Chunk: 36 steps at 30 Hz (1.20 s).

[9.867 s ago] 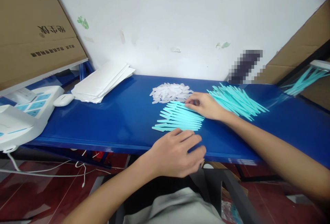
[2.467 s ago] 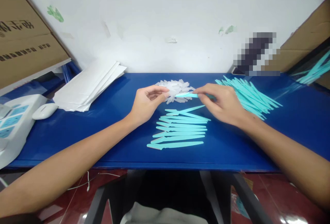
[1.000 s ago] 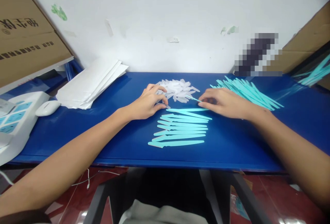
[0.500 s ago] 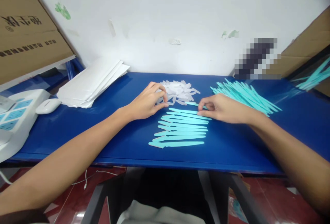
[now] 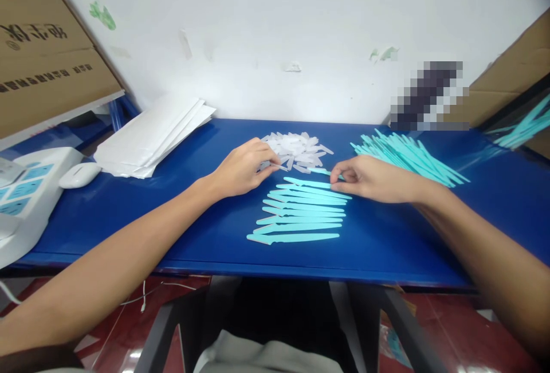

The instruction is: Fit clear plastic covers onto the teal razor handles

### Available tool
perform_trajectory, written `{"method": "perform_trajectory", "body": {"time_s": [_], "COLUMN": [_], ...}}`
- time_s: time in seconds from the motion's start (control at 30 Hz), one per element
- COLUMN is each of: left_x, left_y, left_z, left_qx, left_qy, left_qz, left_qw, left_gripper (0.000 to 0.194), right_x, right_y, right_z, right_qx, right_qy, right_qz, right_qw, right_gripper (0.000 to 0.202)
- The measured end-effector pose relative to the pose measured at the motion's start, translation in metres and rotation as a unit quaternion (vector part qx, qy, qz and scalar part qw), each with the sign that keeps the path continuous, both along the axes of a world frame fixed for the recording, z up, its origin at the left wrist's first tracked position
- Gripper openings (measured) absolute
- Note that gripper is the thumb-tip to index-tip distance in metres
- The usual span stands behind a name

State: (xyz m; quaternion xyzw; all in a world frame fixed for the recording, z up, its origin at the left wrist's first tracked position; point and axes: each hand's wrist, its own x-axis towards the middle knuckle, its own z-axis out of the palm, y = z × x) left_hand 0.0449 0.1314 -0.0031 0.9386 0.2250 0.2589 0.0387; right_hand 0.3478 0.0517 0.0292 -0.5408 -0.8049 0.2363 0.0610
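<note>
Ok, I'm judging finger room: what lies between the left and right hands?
The head view shows the near edge of the translucent plastic pile and the far end of the turquoise eyebrow razor row between left hand and right hand.

Printed carton (image 5: 47, 58) cut off; dark object (image 5: 429, 89) pixelated.

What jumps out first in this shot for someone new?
Probably the turquoise sticks laid in a rough column at the middle of the blue tabletop, with a looser turquoise heap to their right. Behind the column sits a pile of translucent whitish pieces. The left hand pinches one such piece; the right hand is at the column's far end.
</note>
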Motion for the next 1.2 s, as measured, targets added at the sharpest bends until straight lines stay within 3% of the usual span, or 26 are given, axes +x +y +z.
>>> {"method": "perform_trajectory", "body": {"time_s": [0.1, 0.27, 0.33, 0.6, 1.2], "left_x": [0.001, 0.002, 0.004, 0.01, 0.012], "left_y": [0.0, -0.001, -0.004, -0.01, -0.007], "left_z": [-0.001, -0.001, 0.0, -0.003, -0.003], "left_qx": [-0.014, -0.006, -0.014, -0.064, -0.091], "left_qy": [0.021, 0.011, -0.004, 0.029, 0.032], "left_qz": [0.006, 0.034, 0.035, 0.026, 0.032], "left_qw": [1.0, 0.999, 0.999, 0.997, 0.995], "left_gripper": [0.022, 0.022, 0.02, 0.024, 0.017], "right_x": [0.001, 0.009, 0.012, 0.015, 0.015], "right_y": [-0.001, 0.0, -0.001, -0.004, 0.001], "right_z": [0.001, 0.003, 0.005, 0.012, 0.004], "right_qx": [0.016, 0.179, 0.203, 0.077, 0.106], "right_qy": [0.005, 0.052, 0.07, 0.083, 0.05], "right_qz": [0.018, 0.033, 0.013, 0.009, 0.041], "right_qw": [1.0, 0.982, 0.977, 0.994, 0.992], "right_gripper": [0.027, 0.024, 0.022, 0.026, 0.021]}}
